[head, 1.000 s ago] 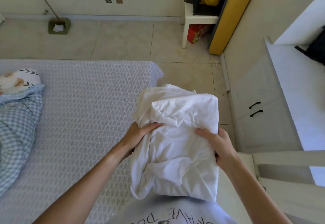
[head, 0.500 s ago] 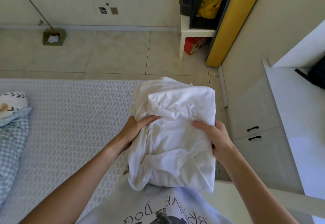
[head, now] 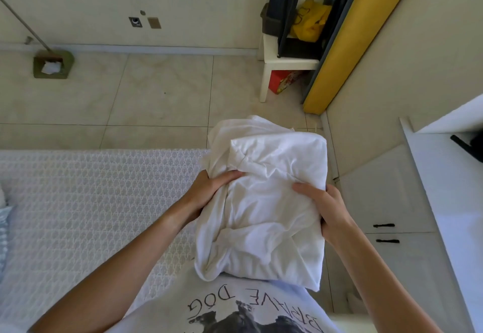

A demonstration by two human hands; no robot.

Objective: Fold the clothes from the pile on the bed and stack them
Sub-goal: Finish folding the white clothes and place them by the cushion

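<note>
The white garment [head: 264, 202], folded into a rough thick bundle, is held in the air in front of the person's chest, just past the right edge of the bed [head: 91, 215] and partly over the tiled floor [head: 156, 92]. The left hand [head: 209, 189] grasps the garment's left side, thumb laid across the top and fingers tucked under. The right hand [head: 321, 210] grasps the right side the same way, so each grip is clenched on cloth.

The bundle is loose: its top layer is creased and a rounded fold sags at the near left corner. To finish well, I would keep both thumbs pressing the layers together so nothing slides open, carry it level, and set it flat where the stack is to stand, then smooth the top and square the edges before letting go. The stack itself is not in view, so where it belongs cannot be told.

Beyond the garment, against the far wall, a small white stool [head: 287, 69] carries a dark open holder [head: 292, 29] with a yellow bag [head: 311, 22] in it; a red box [head: 285, 82] sits under the stool. Far left of the garment, a green floor tray [head: 69, 59] holds something white and crumpled. To the garment's right are white cupboard doors [head: 386, 202] with black handles.
</note>
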